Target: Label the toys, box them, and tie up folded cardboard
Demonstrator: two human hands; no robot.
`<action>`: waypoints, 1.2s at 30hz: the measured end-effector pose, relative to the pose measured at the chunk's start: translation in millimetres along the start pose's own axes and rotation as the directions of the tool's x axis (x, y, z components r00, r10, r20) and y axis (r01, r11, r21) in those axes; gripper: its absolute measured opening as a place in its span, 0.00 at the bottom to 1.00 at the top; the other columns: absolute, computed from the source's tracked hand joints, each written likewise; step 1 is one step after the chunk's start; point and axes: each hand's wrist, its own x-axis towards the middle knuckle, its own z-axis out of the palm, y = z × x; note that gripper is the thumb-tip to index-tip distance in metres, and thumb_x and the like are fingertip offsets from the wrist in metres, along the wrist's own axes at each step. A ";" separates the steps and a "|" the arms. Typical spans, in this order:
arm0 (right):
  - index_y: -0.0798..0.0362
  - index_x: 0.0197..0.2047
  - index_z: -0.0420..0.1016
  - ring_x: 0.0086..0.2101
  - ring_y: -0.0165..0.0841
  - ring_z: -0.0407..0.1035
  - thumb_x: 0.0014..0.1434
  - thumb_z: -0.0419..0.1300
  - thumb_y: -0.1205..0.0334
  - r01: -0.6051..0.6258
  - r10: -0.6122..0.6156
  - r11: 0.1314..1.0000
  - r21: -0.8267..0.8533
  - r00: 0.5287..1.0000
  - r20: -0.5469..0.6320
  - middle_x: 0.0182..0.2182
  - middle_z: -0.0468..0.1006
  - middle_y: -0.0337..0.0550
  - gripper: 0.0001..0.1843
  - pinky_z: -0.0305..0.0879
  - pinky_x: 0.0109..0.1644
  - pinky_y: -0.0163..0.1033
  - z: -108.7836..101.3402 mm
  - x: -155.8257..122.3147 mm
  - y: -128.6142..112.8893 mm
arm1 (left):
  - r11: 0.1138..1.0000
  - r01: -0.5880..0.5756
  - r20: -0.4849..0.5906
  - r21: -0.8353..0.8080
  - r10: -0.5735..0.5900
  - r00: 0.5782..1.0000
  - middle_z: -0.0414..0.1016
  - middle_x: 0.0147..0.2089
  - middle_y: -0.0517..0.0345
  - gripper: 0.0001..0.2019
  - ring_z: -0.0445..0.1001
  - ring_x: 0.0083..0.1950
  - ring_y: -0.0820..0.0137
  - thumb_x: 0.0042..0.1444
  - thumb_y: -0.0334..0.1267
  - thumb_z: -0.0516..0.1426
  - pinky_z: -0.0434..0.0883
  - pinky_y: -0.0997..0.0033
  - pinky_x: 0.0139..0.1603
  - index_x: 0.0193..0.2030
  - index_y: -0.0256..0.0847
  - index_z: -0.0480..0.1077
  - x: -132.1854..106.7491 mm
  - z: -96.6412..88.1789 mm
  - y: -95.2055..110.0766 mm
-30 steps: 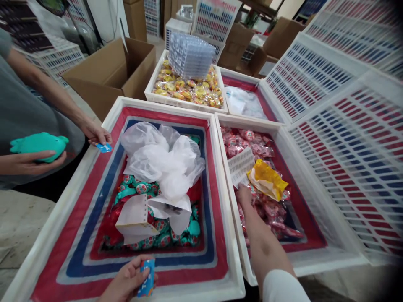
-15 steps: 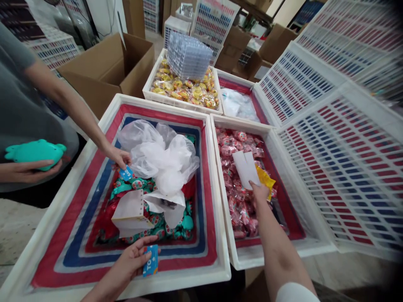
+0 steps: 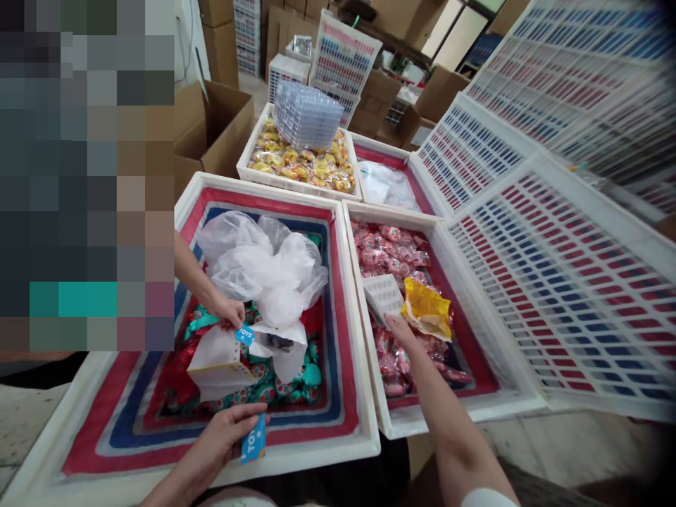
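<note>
blue card (image 3: 253, 438) clasped in left hand (image 3: 224, 440) above white crate (image 3: 317, 454), perforated sheet (image 3: 384, 296) pinched by right hand (image 3: 402, 329) — yellow packet (image 3: 427, 310) touching it

A small blue card (image 3: 254, 438) printed with white letters reading TOYS is held on edge, pinched at its left side by the left hand (image 3: 222, 438), over the near rim of the striped crate (image 3: 296, 458). A white gridded sheet (image 3: 384, 296) is gripped at its lower edge by the right hand (image 3: 404, 331), tilted, with 1 crumpled yellow bag (image 3: 427, 310) touching its right side.
</note>
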 end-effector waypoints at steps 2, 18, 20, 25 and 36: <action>0.54 0.28 0.73 0.33 0.37 0.70 0.56 0.46 0.45 0.003 -0.003 1.000 0.011 1.000 -0.015 0.31 0.78 0.50 0.24 0.69 0.40 0.43 -0.7 -9.1 -5.0 | 1.000 -0.003 0.012 0.013 0.003 1.000 0.79 0.46 0.47 0.32 0.78 0.35 0.68 0.36 0.43 0.71 0.72 0.72 0.34 0.51 0.39 0.72 -4.8 0.0 2.7; 0.58 0.59 0.68 0.53 0.43 0.67 0.63 0.48 0.70 0.732 -0.517 0.560 -0.388 0.674 0.528 0.55 0.72 0.55 0.22 0.65 0.55 0.50 29.1 -190.1 -146.8 | 0.982 0.142 0.155 -0.128 -0.122 0.980 0.76 0.29 0.50 0.22 0.74 0.27 0.67 0.51 0.54 0.60 0.72 0.69 0.27 0.37 0.31 0.73 54.8 23.1 17.3; 0.57 0.60 0.67 0.53 0.44 0.67 0.62 0.49 0.72 0.768 -0.536 0.549 -0.329 0.626 0.567 0.55 0.71 0.55 0.23 0.66 0.55 0.51 24.9 -206.8 -142.4 | 0.980 0.150 0.240 -0.131 -0.116 0.964 0.78 0.31 0.46 0.31 0.75 0.28 0.65 0.50 0.64 0.56 0.73 0.66 0.30 0.36 0.31 0.74 65.5 24.8 18.9; 0.52 0.63 0.64 0.55 0.41 0.65 0.61 0.49 0.73 0.795 -0.539 0.567 -0.216 0.557 0.632 0.57 0.69 0.51 0.27 0.64 0.58 0.51 10.7 -229.5 -131.1 | 0.999 0.027 0.256 -0.019 -0.021 0.967 0.80 0.34 0.45 0.24 0.77 0.34 0.64 0.35 0.46 0.71 0.72 0.68 0.39 0.35 0.30 0.76 82.8 31.8 6.4; 0.54 0.54 0.71 0.50 0.43 0.67 0.62 0.51 0.47 0.170 -0.161 0.985 -0.003 0.934 0.320 0.51 0.71 0.56 0.25 0.65 0.56 0.53 8.8 -211.7 -89.5 | 0.999 -0.052 0.267 0.011 0.048 0.962 0.80 0.36 0.44 0.28 0.77 0.34 0.63 0.31 0.44 0.73 0.71 0.63 0.41 0.39 0.28 0.76 64.4 30.5 -10.7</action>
